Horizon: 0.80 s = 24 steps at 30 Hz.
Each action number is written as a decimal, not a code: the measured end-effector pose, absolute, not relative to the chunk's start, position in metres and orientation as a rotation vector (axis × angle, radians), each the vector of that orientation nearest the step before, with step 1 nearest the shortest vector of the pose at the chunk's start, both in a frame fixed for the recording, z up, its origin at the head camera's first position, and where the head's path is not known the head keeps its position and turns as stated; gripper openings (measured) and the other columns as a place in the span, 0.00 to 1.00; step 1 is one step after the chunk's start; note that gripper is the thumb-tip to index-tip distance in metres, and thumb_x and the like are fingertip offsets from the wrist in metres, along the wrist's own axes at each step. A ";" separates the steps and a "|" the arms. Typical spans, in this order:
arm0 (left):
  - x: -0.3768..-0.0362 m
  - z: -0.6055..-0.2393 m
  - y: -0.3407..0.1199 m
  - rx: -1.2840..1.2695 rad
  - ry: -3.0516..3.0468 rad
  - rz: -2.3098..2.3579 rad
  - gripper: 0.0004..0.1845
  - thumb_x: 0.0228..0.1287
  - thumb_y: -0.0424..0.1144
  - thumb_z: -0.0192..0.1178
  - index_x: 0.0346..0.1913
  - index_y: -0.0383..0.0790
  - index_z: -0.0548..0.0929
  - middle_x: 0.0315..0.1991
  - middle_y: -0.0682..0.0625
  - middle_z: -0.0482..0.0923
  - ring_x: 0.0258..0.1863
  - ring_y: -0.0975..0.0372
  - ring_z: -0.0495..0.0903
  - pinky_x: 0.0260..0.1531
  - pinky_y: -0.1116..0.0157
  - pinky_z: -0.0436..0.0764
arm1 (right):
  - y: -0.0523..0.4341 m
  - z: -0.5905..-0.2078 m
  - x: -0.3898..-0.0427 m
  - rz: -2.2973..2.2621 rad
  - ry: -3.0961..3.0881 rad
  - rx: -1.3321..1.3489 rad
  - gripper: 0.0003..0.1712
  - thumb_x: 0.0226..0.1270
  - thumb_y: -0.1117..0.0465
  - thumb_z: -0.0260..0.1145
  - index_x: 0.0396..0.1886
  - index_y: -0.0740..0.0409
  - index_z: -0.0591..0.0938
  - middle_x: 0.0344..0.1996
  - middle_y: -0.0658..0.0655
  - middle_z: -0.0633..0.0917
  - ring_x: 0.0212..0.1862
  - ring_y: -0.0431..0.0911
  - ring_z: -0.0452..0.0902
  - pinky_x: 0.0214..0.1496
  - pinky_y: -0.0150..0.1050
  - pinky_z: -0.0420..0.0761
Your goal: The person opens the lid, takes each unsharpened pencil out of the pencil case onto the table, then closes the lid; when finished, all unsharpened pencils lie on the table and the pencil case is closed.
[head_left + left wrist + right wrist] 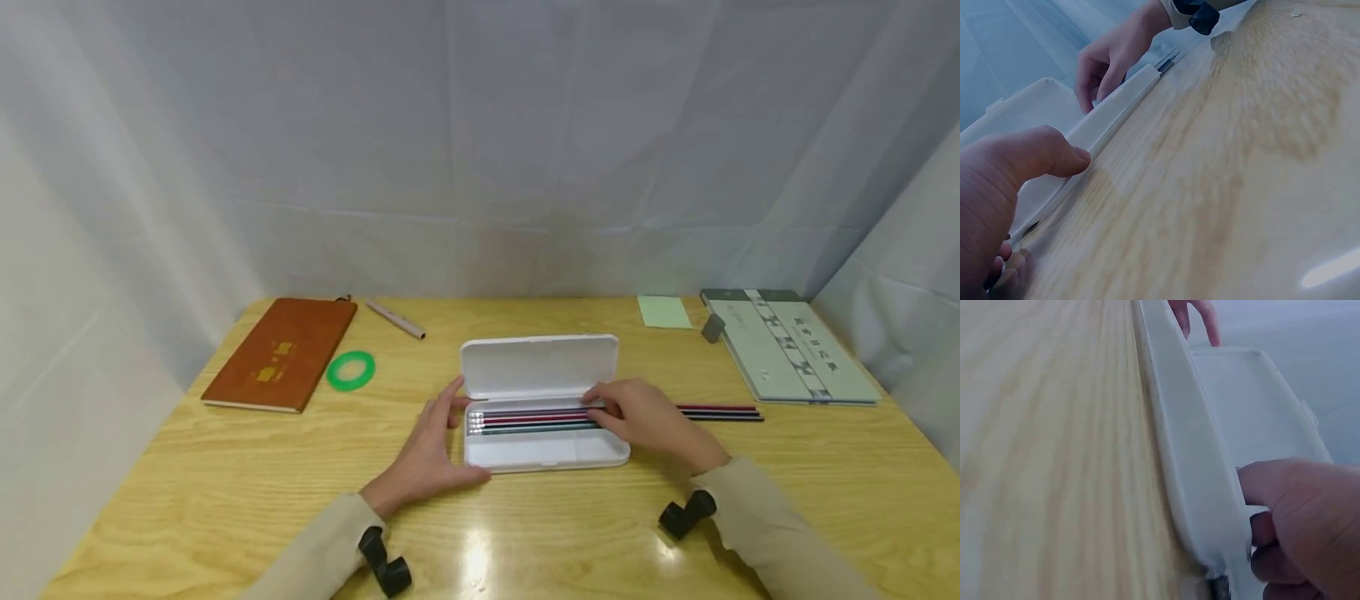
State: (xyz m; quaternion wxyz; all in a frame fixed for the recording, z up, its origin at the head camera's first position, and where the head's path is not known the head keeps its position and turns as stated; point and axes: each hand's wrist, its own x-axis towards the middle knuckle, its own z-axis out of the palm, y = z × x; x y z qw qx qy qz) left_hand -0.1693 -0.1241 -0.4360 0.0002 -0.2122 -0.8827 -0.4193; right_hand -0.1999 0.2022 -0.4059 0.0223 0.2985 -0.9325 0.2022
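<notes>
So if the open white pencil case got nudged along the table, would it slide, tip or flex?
The pencil case looks like thin hard plastic, so probably stiff and light. On the glossy wooden table it would likely slide easily. Its raised lid may make it prone to rock backward; the left hand at its end seems to steady it.

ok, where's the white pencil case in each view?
Head: pencil case at table centre, lid open, between both hands.
Left wrist: its front wall runs diagonally from the thumb at left to upper centre.
Right wrist: its wall runs top to bottom, centre.
Shared landmark: the wooden table.
</notes>
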 end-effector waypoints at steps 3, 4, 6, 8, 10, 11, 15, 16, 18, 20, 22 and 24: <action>-0.169 -0.435 -0.124 -0.666 -2.770 -1.315 0.66 0.33 0.45 0.79 0.76 0.50 0.48 0.61 0.52 0.69 0.49 0.61 0.67 0.51 0.60 0.70 | 0.192 -0.404 -0.202 0.511 -2.897 0.964 0.09 0.64 0.58 0.66 0.41 0.55 0.87 0.23 0.45 0.83 0.22 0.32 0.67 0.26 0.30 0.68; -0.169 -0.435 -0.124 -0.667 -2.766 -1.313 0.66 0.32 0.45 0.79 0.76 0.50 0.48 0.61 0.52 0.69 0.49 0.61 0.67 0.51 0.60 0.71 | 0.190 -0.403 -0.202 0.481 -2.902 0.963 0.09 0.64 0.58 0.66 0.40 0.55 0.87 0.25 0.46 0.85 0.23 0.33 0.68 0.27 0.31 0.69; -0.169 -0.435 -0.124 -0.669 -2.758 -1.311 0.66 0.32 0.45 0.79 0.76 0.49 0.48 0.61 0.52 0.70 0.49 0.61 0.67 0.50 0.60 0.71 | 0.186 -0.401 -0.202 0.458 -2.921 0.949 0.08 0.63 0.58 0.67 0.38 0.55 0.87 0.25 0.47 0.85 0.23 0.34 0.70 0.27 0.32 0.70; -0.169 -0.435 -0.123 -0.678 -2.746 -1.305 0.66 0.31 0.45 0.79 0.76 0.48 0.48 0.60 0.52 0.70 0.48 0.61 0.67 0.50 0.60 0.71 | 0.184 -0.399 -0.202 0.482 -2.951 0.922 0.06 0.62 0.59 0.68 0.36 0.57 0.85 0.23 0.47 0.83 0.23 0.35 0.69 0.26 0.32 0.69; -0.169 -0.436 -0.123 -0.685 -2.738 -1.299 0.67 0.31 0.45 0.80 0.76 0.48 0.49 0.60 0.52 0.70 0.48 0.61 0.67 0.49 0.60 0.71 | 0.184 -0.397 -0.202 0.542 -2.979 0.897 0.04 0.62 0.61 0.68 0.34 0.57 0.84 0.19 0.46 0.78 0.21 0.35 0.66 0.25 0.31 0.67; -0.169 -0.436 -0.123 -0.686 -2.734 -1.302 0.67 0.30 0.45 0.80 0.76 0.47 0.49 0.60 0.52 0.71 0.48 0.61 0.67 0.49 0.61 0.71 | 0.184 -0.397 -0.202 0.569 -2.985 0.887 0.04 0.62 0.61 0.68 0.33 0.56 0.83 0.18 0.45 0.77 0.21 0.35 0.65 0.24 0.31 0.66; -0.169 -0.437 -0.123 -0.680 -2.737 -1.309 0.67 0.30 0.44 0.80 0.76 0.47 0.49 0.60 0.52 0.71 0.48 0.61 0.67 0.50 0.60 0.71 | 0.185 -0.401 -0.202 0.605 -2.939 0.908 0.03 0.62 0.62 0.68 0.31 0.55 0.81 0.18 0.45 0.76 0.22 0.34 0.65 0.25 0.31 0.67; -0.169 -0.437 -0.123 -0.676 -2.742 -1.308 0.67 0.30 0.44 0.80 0.76 0.48 0.49 0.60 0.52 0.70 0.48 0.61 0.67 0.50 0.60 0.71 | 0.186 -0.402 -0.201 0.599 -2.923 0.910 0.03 0.63 0.62 0.67 0.31 0.55 0.81 0.19 0.44 0.77 0.22 0.34 0.65 0.26 0.31 0.68; -0.169 -0.437 -0.123 -0.672 -2.752 -1.306 0.67 0.31 0.44 0.80 0.76 0.48 0.49 0.61 0.52 0.70 0.48 0.62 0.67 0.50 0.60 0.71 | 0.189 -0.403 -0.198 0.587 -2.889 0.894 0.02 0.64 0.61 0.66 0.33 0.55 0.81 0.20 0.44 0.77 0.22 0.33 0.65 0.26 0.30 0.68; -0.169 -0.437 -0.124 -0.668 -2.763 -1.301 0.67 0.31 0.45 0.80 0.76 0.49 0.48 0.61 0.52 0.70 0.49 0.61 0.67 0.50 0.60 0.71 | 0.195 -0.402 -0.194 0.592 -2.855 0.847 0.02 0.65 0.61 0.65 0.35 0.55 0.81 0.19 0.43 0.76 0.22 0.33 0.64 0.26 0.30 0.68; -0.169 -0.436 -0.124 -0.666 -2.771 -1.305 0.66 0.32 0.45 0.80 0.76 0.49 0.48 0.61 0.52 0.69 0.49 0.61 0.67 0.51 0.60 0.71 | 0.206 -0.400 -0.190 0.603 -2.806 0.790 0.02 0.65 0.62 0.65 0.35 0.55 0.81 0.17 0.42 0.73 0.21 0.34 0.61 0.25 0.30 0.65; -0.169 -0.436 -0.124 -0.670 -2.780 -1.308 0.66 0.33 0.45 0.80 0.76 0.50 0.47 0.62 0.52 0.69 0.50 0.61 0.67 0.51 0.59 0.70 | 0.220 -0.400 -0.186 0.592 -2.752 0.738 0.02 0.63 0.63 0.67 0.35 0.55 0.82 0.15 0.42 0.70 0.19 0.33 0.58 0.23 0.30 0.62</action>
